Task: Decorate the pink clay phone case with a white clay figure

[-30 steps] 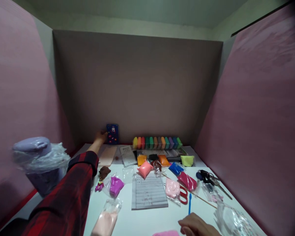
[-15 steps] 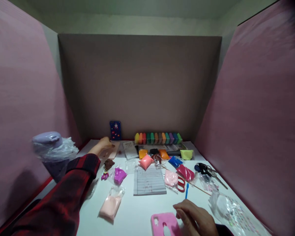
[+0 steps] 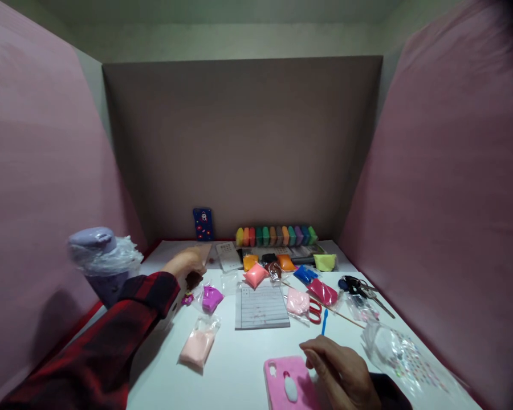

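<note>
My left hand (image 3: 188, 262) reaches to the back left, over a brown clay lump (image 3: 194, 279); its fingertips are hard to see, and whether they grip the lump is unclear. My right hand (image 3: 340, 370) is at the lower right with its fingers curled together, and anything between them is hidden. Beside it lies a pink phone case (image 3: 285, 376) with a white oval piece on it. A bag of pale peach clay (image 3: 199, 343) and a bag of purple clay (image 3: 212, 299) lie left of the lined pad (image 3: 262, 307).
Red scissors (image 3: 315, 311), a blue tool (image 3: 325, 322), a thin stick (image 3: 346, 317) and keys (image 3: 367, 290) lie right of the pad. Coloured clay blocks (image 3: 276, 236) and a dark blue case (image 3: 203, 224) line the back. A wrapped purple container (image 3: 106, 285) stands left.
My left hand has moved slightly nearer, from above the pale sheet to the brown lump. My right hand keeps its pose. The view has shifted a little.
</note>
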`<state>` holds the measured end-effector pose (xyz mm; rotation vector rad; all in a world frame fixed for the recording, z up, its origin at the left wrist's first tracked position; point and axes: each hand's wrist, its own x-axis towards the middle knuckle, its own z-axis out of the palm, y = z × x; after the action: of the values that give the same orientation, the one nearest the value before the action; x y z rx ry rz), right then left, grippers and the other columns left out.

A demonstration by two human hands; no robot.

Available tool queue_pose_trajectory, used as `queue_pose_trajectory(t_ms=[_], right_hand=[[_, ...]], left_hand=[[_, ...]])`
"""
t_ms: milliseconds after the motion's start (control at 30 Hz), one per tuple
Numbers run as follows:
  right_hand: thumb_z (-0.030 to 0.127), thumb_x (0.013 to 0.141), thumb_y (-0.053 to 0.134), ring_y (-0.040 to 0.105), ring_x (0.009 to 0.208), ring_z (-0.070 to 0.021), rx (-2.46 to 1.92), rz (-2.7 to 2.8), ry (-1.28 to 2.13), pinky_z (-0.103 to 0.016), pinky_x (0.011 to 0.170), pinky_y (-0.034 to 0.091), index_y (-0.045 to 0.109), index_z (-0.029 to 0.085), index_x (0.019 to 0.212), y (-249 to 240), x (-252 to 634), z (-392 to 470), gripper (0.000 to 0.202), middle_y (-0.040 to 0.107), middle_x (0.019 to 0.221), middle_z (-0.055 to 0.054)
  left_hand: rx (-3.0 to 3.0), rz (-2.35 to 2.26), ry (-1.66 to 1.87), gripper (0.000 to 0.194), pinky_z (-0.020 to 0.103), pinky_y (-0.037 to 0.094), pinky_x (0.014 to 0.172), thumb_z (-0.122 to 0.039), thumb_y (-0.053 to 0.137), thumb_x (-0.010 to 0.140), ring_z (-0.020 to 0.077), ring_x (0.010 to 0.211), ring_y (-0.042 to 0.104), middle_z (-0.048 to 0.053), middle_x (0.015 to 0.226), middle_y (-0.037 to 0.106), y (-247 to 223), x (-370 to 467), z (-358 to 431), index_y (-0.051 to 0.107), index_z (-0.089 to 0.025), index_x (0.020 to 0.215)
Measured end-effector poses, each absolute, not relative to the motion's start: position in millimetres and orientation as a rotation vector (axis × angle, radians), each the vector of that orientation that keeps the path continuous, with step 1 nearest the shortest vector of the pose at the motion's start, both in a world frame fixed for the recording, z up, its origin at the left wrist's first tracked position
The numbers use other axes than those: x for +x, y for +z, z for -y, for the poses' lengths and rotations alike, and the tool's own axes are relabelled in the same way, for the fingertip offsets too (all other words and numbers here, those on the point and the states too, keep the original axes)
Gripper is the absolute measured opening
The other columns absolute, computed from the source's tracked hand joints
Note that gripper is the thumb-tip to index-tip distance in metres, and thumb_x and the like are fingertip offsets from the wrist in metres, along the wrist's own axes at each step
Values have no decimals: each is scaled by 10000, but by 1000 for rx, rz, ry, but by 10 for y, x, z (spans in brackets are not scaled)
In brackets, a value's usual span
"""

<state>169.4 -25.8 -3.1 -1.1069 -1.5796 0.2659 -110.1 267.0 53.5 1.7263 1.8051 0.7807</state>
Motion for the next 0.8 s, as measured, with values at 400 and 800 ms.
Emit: queue_pose_trajectory(t_ms=[400, 800], right_hand=[[290, 921, 457, 582, 522, -159, -1158, 1616, 261, -264, 531, 419, 668, 217, 847, -78, 1717, 250, 235, 636, 603, -21], [293, 932, 452, 596, 533, -132, -1160, 1622, 238, -251, 545, 401, 646, 225, 853, -72, 1713, 244, 221, 645, 628, 11]], left_hand=[[2209, -1980, 172, 310, 408, 513, 821, -297, 571, 884, 219, 994, 596, 81, 1165, 582, 851, -1078, -2352, 555, -177, 1169], [2705, -2037, 41, 293, 411, 510, 828, -303, 558, 891, 217, 994, 594, 82, 1165, 583, 1571, -1041, -2573, 562, -174, 1155]])
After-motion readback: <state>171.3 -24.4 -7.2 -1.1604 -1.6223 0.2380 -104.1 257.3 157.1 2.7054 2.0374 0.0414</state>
